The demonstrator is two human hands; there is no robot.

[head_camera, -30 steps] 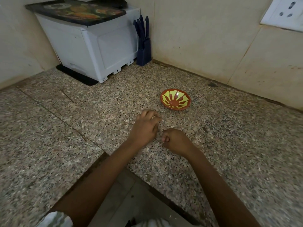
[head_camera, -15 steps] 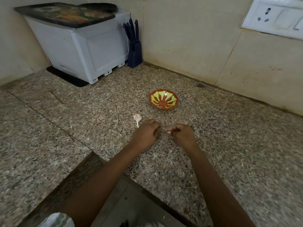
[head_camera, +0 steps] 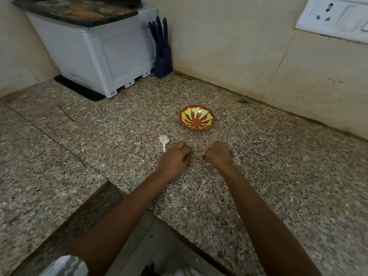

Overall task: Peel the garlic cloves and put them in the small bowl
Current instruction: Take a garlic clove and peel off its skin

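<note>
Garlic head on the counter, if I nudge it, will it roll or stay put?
It probably rolls a little: the garlic lies on its side, rounded bulb on the smooth counter. Its thin stalk would likely make it swing in an arc, not go straight. It looks small and papery, so probably light.

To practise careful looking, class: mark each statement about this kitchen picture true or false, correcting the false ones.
1. The small red-brown bowl with yellow rays holds peeled cloves. False: the bowl is empty.
2. A white garlic bulb lies on the speckled granite counter beside the left hand. True.
3. A dark blue knife block stands in the corner beside a white plastic box. True.
4. The right hand rests inside the bowl. False: it is over the counter, short of the bowl.
</note>
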